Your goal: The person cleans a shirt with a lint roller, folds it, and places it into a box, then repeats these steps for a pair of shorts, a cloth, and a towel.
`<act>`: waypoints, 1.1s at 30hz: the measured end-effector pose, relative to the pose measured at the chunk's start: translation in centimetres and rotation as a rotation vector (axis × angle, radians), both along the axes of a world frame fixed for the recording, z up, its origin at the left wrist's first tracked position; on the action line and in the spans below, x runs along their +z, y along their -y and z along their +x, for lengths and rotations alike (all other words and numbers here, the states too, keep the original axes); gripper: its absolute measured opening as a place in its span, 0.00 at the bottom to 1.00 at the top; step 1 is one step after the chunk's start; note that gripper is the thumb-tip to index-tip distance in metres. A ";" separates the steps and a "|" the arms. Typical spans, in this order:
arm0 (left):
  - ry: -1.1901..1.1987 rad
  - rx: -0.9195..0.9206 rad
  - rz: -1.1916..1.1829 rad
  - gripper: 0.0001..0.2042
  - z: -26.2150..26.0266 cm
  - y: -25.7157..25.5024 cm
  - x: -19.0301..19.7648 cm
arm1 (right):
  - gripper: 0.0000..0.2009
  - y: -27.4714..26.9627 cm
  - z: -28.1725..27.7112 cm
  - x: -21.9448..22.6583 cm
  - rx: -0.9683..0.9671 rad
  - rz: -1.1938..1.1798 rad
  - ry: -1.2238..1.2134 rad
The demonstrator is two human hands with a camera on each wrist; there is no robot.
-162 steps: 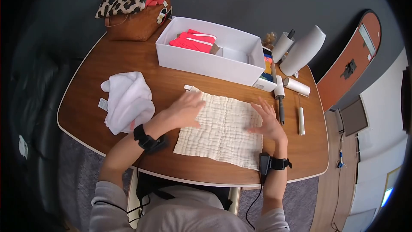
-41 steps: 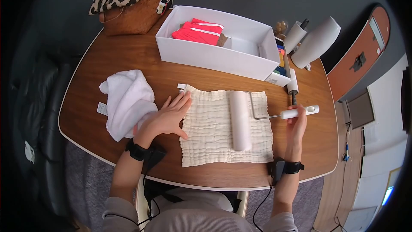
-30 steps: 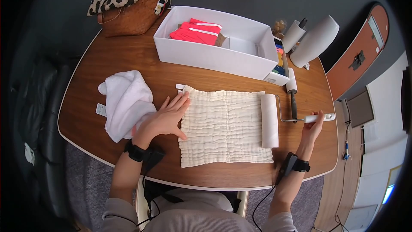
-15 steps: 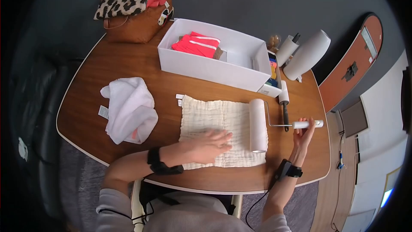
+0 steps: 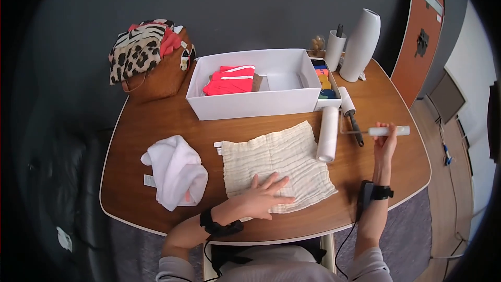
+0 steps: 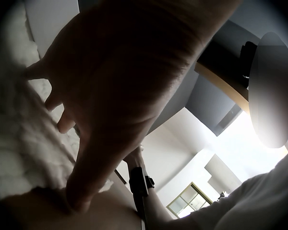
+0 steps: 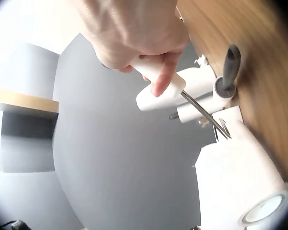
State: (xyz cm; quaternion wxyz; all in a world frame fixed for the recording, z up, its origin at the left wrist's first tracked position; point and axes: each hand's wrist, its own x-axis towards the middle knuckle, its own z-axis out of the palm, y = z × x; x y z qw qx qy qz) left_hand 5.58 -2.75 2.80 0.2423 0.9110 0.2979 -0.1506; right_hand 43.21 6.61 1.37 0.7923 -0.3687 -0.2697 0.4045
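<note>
A cream crinkled cloth (image 5: 250, 159) lies flat on the wooden table, its right side skewed. My left hand (image 5: 263, 198) rests on its lower part with fingers spread; the left wrist view shows that hand (image 6: 101, 91) dark and close above the cloth (image 6: 24, 139). My right hand (image 5: 385, 143) grips the white handle of a large lint roller (image 5: 327, 134). The roller's white roll stands just off the cloth's upper right corner. In the right wrist view, fingers curl around the handle (image 7: 151, 69), and a bent metal rod joins it to the roll (image 7: 240, 177).
A crumpled white towel (image 5: 177, 175) lies at left. Behind are a white box (image 5: 250, 105) with folded red clothing (image 5: 232, 81), and a small box (image 5: 327, 103) of colored items. A dark-handled lint roller (image 5: 347, 102), white vase (image 5: 361, 47) and brown bag (image 5: 162, 81) stand around.
The lint roller has moved from over the cloth to beyond its right side. My left hand has gone from the cloth's left edge to its lower part, and the cloth has skewed.
</note>
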 end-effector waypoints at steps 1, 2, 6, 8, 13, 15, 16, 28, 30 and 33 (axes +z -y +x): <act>-0.007 -0.004 -0.014 0.33 -0.2 0.0 0.2 | 0.15 0.0 0.5 0.0 -0.024 0.000 -0.002; -0.040 -0.002 -0.015 0.33 -0.2 -0.1 0.4 | 0.15 0.0 0.8 -0.3 -0.022 -0.003 -0.007; 0.048 0.022 0.119 0.31 1.2 0.0 0.3 | 0.15 -0.2 -0.9 0.3 0.012 -0.026 -0.054; 0.123 -0.003 0.151 0.31 1.9 0.1 -1.2 | 0.14 0.1 -3.3 -0.2 0.125 -0.035 -0.016; 0.100 -0.093 0.136 0.31 2.9 0.5 -2.1 | 0.13 0.8 -10.9 0.0 0.451 -0.181 -0.242; 0.093 -0.104 0.140 0.31 3.0 0.6 -2.0 | 0.13 1.1 -12.5 -0.3 0.555 -0.185 -0.276; 0.088 -0.114 0.138 0.31 3.0 0.7 -1.9 | 0.13 1.2 -12.9 -0.2 0.609 -0.188 -0.307; 0.285 0.388 -0.269 0.06 -0.7 -4.6 4.5 | 0.14 0.3 -10.5 -0.4 0.676 -0.211 -0.177; 0.307 0.450 0.028 0.08 -1.5 -6.0 3.3 | 0.14 0.3 -10.5 -0.1 0.666 -0.252 -0.178; 0.357 0.409 0.155 0.16 -2.4 -7.8 0.2 | 0.14 0.1 -10.1 -0.7 0.661 -0.233 -0.148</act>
